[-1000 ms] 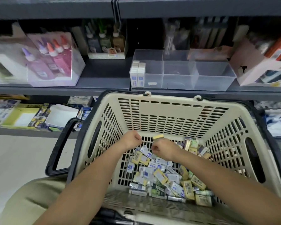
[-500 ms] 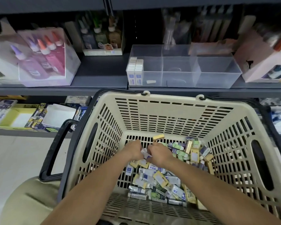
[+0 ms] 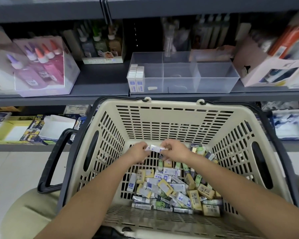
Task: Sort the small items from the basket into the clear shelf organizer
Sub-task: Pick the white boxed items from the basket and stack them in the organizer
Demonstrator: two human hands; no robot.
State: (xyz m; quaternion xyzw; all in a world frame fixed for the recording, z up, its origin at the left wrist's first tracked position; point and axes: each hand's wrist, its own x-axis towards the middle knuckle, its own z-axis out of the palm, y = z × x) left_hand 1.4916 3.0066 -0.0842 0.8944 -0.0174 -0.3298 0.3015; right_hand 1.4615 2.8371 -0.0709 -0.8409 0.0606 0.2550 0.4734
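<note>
A beige plastic basket [image 3: 162, 118] sits in front of me, with a heap of small wrapped erasers [image 3: 171, 187] in white-blue, yellow and green on its floor. My left hand [image 3: 138, 152] and my right hand [image 3: 173, 150] are raised above the heap. Between them they pinch a row of white-and-blue erasers [image 3: 156, 148], one hand at each end. On the shelf behind stands the clear organizer [image 3: 214, 83] with three compartments. Its left compartment holds several upright white-blue erasers [image 3: 136, 78]; the middle and right ones look empty.
A box of glue bottles [image 3: 41, 66] stands left of the organizer, a white carton [image 3: 269, 69] to its right. Small bottles [image 3: 102, 49] stand behind. The basket's black handle [image 3: 53, 163] hangs down at the left. A lower shelf holds boxed goods [image 3: 33, 128].
Both hands were down in the heap, gathering erasers. They have risen together and now hold a row of white-blue erasers above the pile. The view has tilted slightly.
</note>
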